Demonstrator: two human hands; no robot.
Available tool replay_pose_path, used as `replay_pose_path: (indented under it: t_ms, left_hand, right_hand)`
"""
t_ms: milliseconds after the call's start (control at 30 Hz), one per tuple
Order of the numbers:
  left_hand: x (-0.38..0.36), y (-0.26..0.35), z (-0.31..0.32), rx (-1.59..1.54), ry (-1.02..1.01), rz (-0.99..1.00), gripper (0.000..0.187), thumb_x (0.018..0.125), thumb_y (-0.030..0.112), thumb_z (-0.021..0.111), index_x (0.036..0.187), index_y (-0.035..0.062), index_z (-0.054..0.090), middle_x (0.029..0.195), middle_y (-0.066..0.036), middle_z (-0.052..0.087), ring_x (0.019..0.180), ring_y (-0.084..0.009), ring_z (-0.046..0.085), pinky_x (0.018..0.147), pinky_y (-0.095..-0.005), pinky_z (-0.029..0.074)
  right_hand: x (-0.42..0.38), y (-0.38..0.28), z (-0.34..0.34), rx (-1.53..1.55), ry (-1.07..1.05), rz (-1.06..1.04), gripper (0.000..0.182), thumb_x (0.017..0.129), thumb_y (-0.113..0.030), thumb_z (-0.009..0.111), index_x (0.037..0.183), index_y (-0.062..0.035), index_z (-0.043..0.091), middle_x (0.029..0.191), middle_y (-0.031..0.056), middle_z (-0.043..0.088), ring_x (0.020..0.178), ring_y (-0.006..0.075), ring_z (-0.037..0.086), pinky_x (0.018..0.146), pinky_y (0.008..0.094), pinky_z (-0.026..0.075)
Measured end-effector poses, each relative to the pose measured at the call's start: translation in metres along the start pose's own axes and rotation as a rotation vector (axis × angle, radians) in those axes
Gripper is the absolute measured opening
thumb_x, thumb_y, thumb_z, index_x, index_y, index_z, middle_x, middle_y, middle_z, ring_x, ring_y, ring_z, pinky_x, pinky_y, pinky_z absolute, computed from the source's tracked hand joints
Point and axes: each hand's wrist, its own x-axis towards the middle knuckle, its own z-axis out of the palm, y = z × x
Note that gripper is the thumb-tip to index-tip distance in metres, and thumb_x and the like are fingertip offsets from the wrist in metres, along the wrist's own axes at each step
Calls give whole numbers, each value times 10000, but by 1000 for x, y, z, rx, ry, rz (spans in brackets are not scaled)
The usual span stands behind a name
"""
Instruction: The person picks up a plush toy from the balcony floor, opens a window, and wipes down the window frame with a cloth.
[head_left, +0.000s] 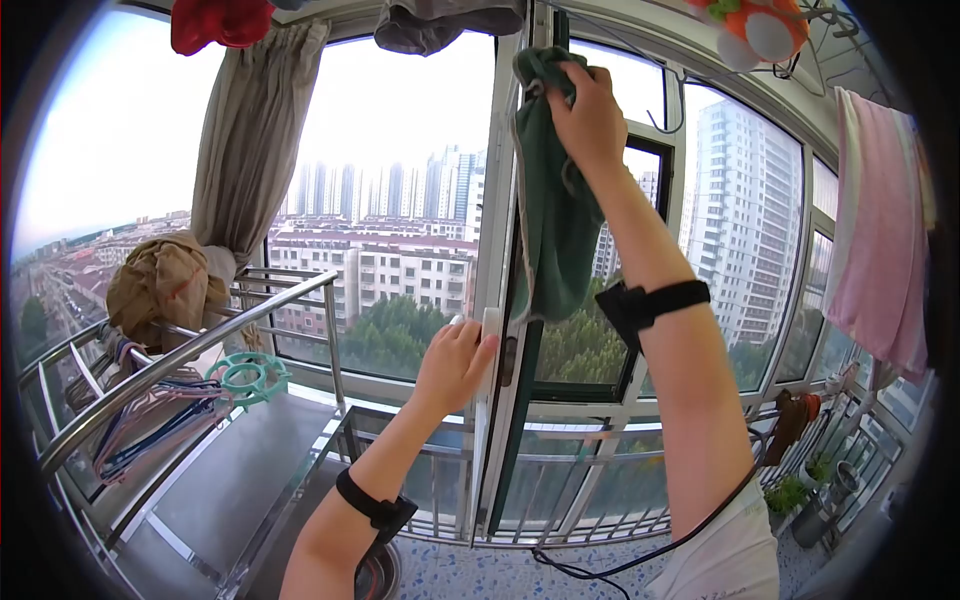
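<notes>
High up at the frame of a glass door, my right hand (592, 112) is closed on a dark green cloth (555, 220). The cloth is bunched at the top, and its long end hangs down along the door edge. Lower and to the left, my left hand (455, 365) is closed around a white door handle (491, 321) on the pale door frame (487, 230). Most of the handle's grip is hidden by the fingers. Black straps with small dark devices sit on both forearms.
On the left stands a metal rack (290, 290) with a brown cloth bundle (165, 285), several hangers (160, 430) and a green round hanger (250, 378). A pink towel (880, 230) hangs at right. Potted plants (790, 493) stand low right; a black cable (715, 515) crosses near my right arm.
</notes>
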Motion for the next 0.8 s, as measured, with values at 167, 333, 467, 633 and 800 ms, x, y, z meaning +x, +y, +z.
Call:
replay_pose_path:
  t_ms: [167,333,467,633,800]
  left_hand:
    - [0,-1,-2,-3,9,-20,361,985,334,443,857,5,516,823,-179,552,850,-394,524,815,-464,404]
    - [-1,-5,-5,11,8,-17,375,982,348,453,844,3,506,777,-162,528,804,-377,515,787,-455,405]
    - [-2,-9,-4,28,-1,-7,383,980,357,461,831,6,500,753,-153,515,784,-365,512,769,-448,406]
    - [-1,-11,-6,32,-23,11,344,979,319,442,836,8,476,785,-175,510,806,-401,518,768,-466,403]
    - [0,-17,-8,52,-23,-18,328,978,302,451,854,4,509,801,-186,547,825,-413,542,790,-470,415]
  right_hand:
    - [50,0,7,-120,-46,-61,359,863,-335,630,1203,-220,649,1199,89,553,1023,327,630,813,469,530]
    - [77,12,13,-91,-140,-176,416,868,-385,588,1236,-196,629,1269,158,545,1119,377,581,919,475,480]
    - [133,40,37,-165,-274,-241,469,876,-371,503,1269,-133,598,1227,269,575,1124,425,561,951,486,449]
    - [130,-5,12,-317,-470,-178,588,907,-396,408,1389,-62,451,1389,260,460,1273,407,456,1077,467,361]
    - [137,-31,16,-419,-440,-156,505,893,-345,430,1287,-56,556,1313,220,550,1230,383,509,1051,476,387]
